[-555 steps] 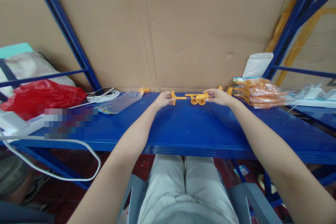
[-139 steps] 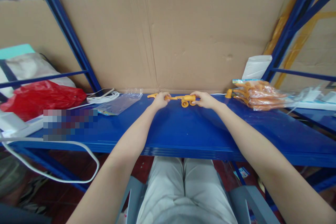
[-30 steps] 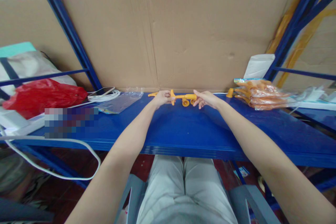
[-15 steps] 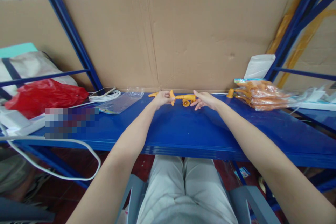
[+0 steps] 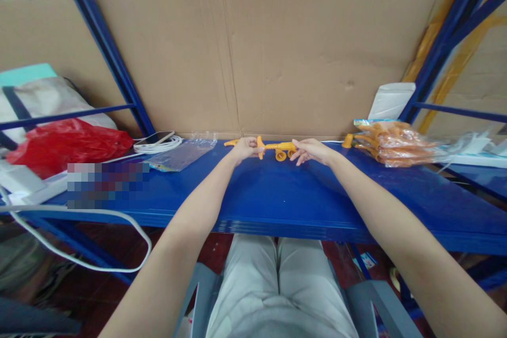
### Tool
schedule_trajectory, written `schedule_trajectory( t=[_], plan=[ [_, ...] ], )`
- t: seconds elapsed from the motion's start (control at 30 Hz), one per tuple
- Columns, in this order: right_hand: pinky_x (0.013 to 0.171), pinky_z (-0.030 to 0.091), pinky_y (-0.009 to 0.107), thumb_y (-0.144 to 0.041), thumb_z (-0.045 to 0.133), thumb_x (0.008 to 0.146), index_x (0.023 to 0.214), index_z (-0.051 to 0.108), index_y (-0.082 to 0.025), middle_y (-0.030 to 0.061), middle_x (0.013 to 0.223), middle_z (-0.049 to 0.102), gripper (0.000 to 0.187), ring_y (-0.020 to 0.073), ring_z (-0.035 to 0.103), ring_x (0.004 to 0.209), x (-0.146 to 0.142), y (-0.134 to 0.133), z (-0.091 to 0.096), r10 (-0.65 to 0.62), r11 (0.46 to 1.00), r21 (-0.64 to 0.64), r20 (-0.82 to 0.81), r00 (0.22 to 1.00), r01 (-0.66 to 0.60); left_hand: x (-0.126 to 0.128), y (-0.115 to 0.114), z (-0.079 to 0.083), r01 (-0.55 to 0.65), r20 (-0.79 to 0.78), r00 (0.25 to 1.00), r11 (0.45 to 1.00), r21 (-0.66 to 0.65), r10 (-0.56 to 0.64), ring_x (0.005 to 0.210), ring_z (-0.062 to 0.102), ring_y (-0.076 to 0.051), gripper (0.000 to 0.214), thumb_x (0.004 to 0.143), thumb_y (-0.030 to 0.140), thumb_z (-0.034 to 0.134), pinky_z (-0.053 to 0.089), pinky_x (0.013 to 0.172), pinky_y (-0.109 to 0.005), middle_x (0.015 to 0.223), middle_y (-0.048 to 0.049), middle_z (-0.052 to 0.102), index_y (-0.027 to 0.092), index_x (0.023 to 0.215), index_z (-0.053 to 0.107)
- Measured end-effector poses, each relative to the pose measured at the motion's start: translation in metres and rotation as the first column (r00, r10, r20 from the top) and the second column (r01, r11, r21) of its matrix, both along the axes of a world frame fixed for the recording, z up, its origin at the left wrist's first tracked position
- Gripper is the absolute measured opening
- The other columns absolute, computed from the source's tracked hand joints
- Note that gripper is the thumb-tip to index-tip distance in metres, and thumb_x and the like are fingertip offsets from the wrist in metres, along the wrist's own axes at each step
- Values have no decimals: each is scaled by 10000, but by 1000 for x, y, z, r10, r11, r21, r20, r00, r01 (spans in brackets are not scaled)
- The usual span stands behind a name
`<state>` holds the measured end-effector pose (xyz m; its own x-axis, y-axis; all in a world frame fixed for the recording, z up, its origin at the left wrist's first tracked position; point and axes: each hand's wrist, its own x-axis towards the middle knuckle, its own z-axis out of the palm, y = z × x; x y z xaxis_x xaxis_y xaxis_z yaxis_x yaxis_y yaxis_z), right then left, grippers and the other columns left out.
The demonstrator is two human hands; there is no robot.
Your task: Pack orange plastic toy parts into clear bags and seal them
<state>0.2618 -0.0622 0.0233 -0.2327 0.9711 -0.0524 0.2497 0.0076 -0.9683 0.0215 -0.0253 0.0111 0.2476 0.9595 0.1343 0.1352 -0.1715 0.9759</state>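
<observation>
Probably the likeliest trouble, with twelve o'clock straight ahead of the seated person, is the yellow assembly [image 5: 285, 146] at twelve bending or parting at its slim shaft, if the two hands press out of line. The left hand [image 5: 249, 148] is closed in a pinch on its T-shaped handle [image 5: 260, 147]. The right hand [image 5: 312, 150] touches the far end with fingers half curled; whether it truly grips, I cannot tell, so a slip there seems possible. A smaller worry: the left knuckles could nudge the loose yellow piece [image 5: 230, 143] just beside them, toward eleven.

As for the room, a tall cardboard sheet [image 5: 301, 53] backs everything at twelve, framed by blue uprights at ten and two. Before it runs a glossy blue shelf [image 5: 285, 190], smooth enough that small parts might slide. At ten slumps a red bag [image 5: 71, 145]; toward two lie bagged orange parts [image 5: 392, 142], stacked. A flat clear bag [image 5: 182, 154] rests near eleven, and a small yellow cup [image 5: 347, 140] sits at one.
</observation>
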Motion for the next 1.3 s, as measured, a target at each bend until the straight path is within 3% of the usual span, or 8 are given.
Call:
schedule_trajectory(
  t=[0.2, 0.47, 0.7, 1.03, 1.3],
  plan=[
    [386, 435, 192, -483, 402, 951, 744, 567, -119, 109, 568, 685, 449, 127, 598, 386, -1, 3, -2, -13, 1000, -21, 55, 998, 14, 3, -5, 2, -20, -3, 1000, 1000, -8, 20, 572, 652, -108, 165, 749, -28, 659, 568, 761, -344, 619, 7, 668, 113, 755, 572],
    [325, 367, 180, -540, 328, 952, 737, 544, -126, 93, 509, 653, 514, 122, 565, 340, -5, 3, -2, -73, 996, -35, 128, 989, 78, 4, -4, 1, 5, 6, 1000, 1000, -16, -5, 591, 664, -109, 195, 711, -24, 700, 573, 733, -313, 629, 6, 677, 114, 758, 570],
    [356, 386, 167, -461, 404, 962, 898, 552, -138, 58, 575, 685, 361, 96, 570, 360, -8, 1, -2, -81, 996, 32, 38, 996, 80, 1, 0, -2, 30, -3, 1000, 999, -13, -30, 614, 668, -118, 224, 663, 21, 765, 566, 768, -333, 657, -5, 685, 116, 756, 585],
    [434, 450, 164, -297, 577, 916, 968, 558, -147, 66, 720, 733, 159, 93, 624, 461, 3, 2, 1, 53, 998, 19, -14, 998, -53, 1, -1, 0, 8, 1, 1000, 1000, -9, -8, 610, 664, -124, 183, 710, -11, 712, 553, 807, -378, 656, -6, 680, 112, 763, 588],
    [370, 388, 174, -479, 473, 929, 855, 598, -112, 92, 611, 704, 394, 97, 578, 386, 0, 1, 0, 10, 999, 40, 59, 998, -12, 1, -1, 0, 22, 8, 1000, 1000, -8, -22, 597, 660, -119, 193, 699, -9, 722, 561, 787, -361, 645, -4, 680, 111, 756, 582]
  ],
)
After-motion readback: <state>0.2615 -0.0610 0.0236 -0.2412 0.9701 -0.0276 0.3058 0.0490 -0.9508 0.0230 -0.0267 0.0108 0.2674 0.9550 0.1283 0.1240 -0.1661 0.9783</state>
